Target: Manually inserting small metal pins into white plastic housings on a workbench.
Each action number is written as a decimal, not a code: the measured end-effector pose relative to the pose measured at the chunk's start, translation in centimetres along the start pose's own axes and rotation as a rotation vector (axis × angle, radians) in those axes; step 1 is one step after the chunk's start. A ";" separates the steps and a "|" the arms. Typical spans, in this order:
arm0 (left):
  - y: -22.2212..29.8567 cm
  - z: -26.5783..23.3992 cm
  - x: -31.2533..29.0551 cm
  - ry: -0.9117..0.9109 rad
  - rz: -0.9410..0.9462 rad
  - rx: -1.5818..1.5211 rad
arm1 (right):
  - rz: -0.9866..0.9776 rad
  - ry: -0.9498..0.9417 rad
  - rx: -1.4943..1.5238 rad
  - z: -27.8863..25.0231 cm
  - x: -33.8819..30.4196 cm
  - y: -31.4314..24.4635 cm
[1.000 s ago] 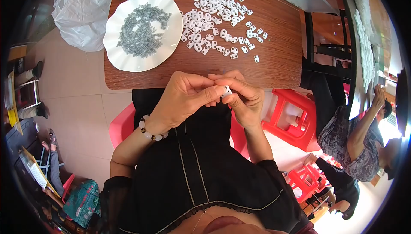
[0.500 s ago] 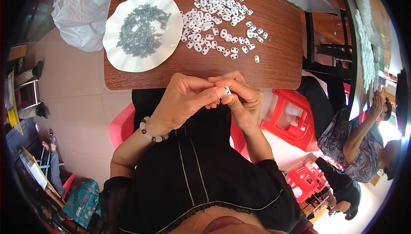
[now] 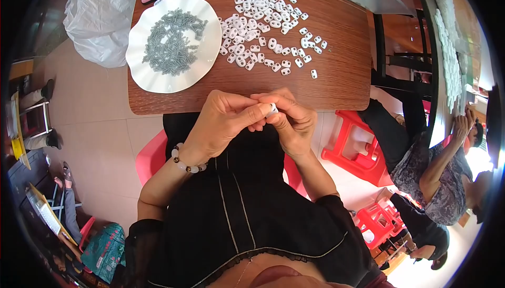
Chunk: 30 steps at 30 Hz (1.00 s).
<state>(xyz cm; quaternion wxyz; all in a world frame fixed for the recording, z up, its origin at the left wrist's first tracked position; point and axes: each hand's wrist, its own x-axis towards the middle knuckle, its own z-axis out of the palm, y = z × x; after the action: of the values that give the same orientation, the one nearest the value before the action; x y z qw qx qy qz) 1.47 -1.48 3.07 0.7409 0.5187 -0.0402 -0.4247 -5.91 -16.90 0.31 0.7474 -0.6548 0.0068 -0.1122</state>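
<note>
Fingers of left hand (image 3: 223, 122) and right hand (image 3: 294, 126) pinch one white piece (image 3: 272, 110), seemingly unfinished; loads of loose bits (image 3: 275, 23) left.

The piece (image 3: 271, 111) between the hands (image 3: 227, 122) is white, like the small pieces (image 3: 272, 42) beyond them on the brown wood-grained counter (image 3: 344, 67). Ahead-left, the plate (image 3: 138, 51) is cream and its pegs (image 3: 175, 66) grey; behind, the black top (image 3: 197, 219) is gold-lined.

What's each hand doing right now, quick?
Left hand: closed, pinching a small white piece.
Right hand: closed, pinching the same small white piece.
</note>
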 end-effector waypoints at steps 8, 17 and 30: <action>0.6 0.0 0.2 -0.017 0.038 0.022 | 0.053 -0.144 0.112 -1.0 0.9 -0.3; 1.1 0.5 -0.1 -0.032 0.000 0.053 | -0.067 -0.061 0.051 -0.1 0.3 0.1; 0.3 0.5 -0.1 -0.037 -0.011 0.031 | -0.105 0.003 -0.008 0.1 -0.1 0.5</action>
<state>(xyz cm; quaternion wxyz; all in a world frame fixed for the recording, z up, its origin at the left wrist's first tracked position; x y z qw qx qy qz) 1.38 -1.78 3.61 0.7297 0.5222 -0.0577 -0.4376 -5.87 -16.71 -0.14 0.7378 -0.6571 -0.0262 -0.1523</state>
